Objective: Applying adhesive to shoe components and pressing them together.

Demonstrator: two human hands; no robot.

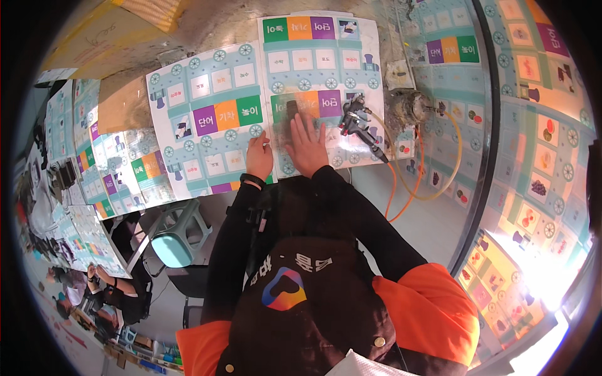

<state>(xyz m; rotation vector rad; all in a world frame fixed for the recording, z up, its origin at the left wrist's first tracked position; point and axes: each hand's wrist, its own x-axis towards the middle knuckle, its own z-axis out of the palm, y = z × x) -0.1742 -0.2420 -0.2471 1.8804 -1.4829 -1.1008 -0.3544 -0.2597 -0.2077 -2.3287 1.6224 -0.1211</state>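
Note:
My right hand (306,145) lies flat with its fingers stretched out on a printed sheet (267,84) with train-wagon pictures and purple, orange and green blocks. A small dark upright shape (291,109), too unclear to name, shows just beyond its fingertips. My left hand (259,156) rests on the neighbouring printed sheet (153,84), its fingers curled in; whether anything is between them is hidden. To the right of my right hand, a black spray gun (359,120) lies on the sheet, joined to an orange hose (395,188) and a yellowish hose (453,177).
A stained round metal part (411,106) stands by the table's right edge. Beyond a dark metal bar (489,144) hang more printed sheets (533,163). A teal stool (175,247) is at lower left. Another person (119,294) sits at a farther table. A cardboard box (94,37) lies far left.

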